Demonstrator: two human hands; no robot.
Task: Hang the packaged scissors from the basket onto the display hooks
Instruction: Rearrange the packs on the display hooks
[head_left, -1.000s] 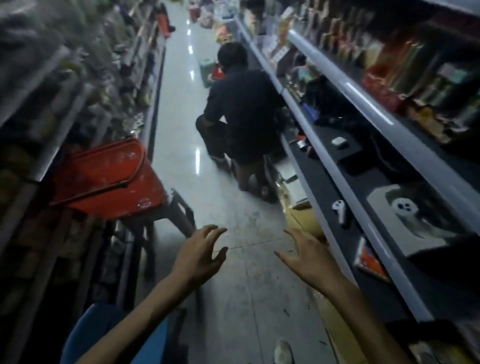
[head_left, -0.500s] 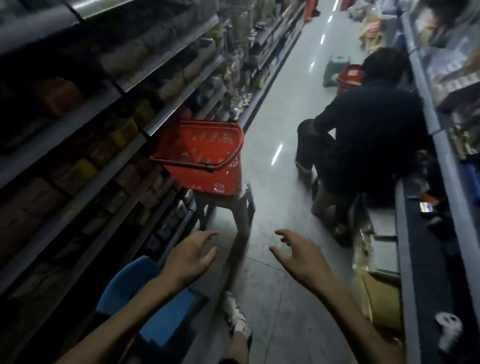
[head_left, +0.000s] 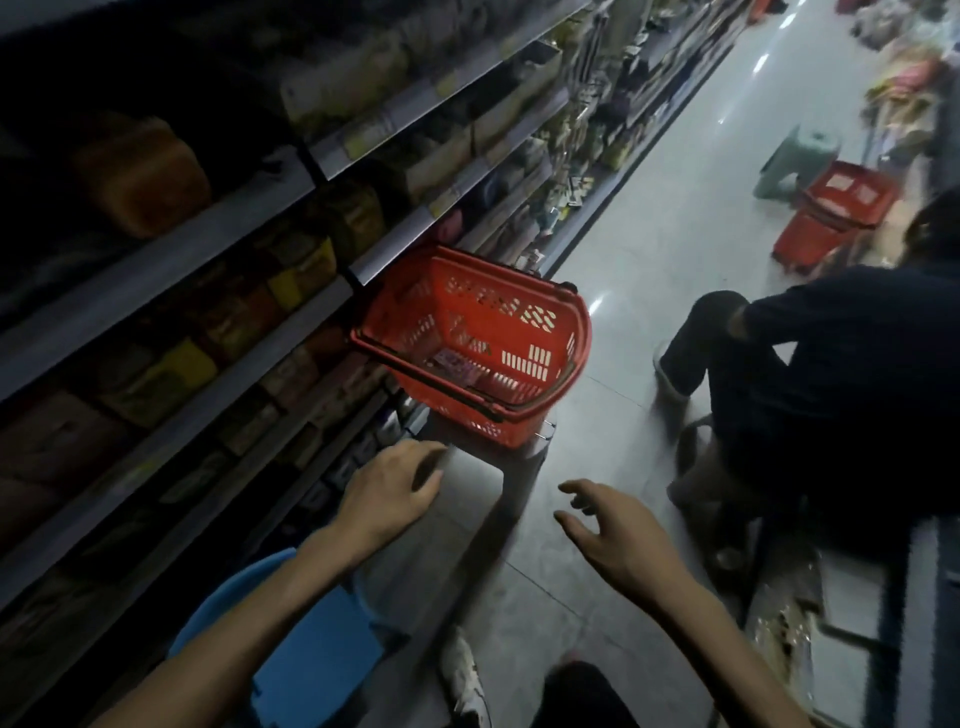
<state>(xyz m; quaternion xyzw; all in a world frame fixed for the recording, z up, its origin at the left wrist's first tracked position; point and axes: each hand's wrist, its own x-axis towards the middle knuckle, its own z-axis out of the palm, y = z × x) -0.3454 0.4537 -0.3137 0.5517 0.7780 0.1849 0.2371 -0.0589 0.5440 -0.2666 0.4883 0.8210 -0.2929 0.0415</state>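
Head cam: left hand (head_left: 387, 493) and right hand (head_left: 618, 540) empty, fingers loose. At 12 o'clock, basket (head_left: 584, 332) on stool (head_left: 519, 467); pkg (head_left: 457, 366) inside, prob. scissors. Reach in from above, pinch its top edge.

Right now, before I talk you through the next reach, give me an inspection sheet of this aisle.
Surface: glossy grey tiled floor.
Job's things: red basket on a grey stool beside the left shelves; a flat packet lies on its bottom, too dim to identify; display hooks not made out.
Clutter: blue stool under the left arm; second red basket and green stool farther down the aisle.
Hands: left hand and right hand empty, fingers relaxed, short of the basket.
Cables: nothing seen.
Surroundings: stocked shelves on the left; seated person on the right.
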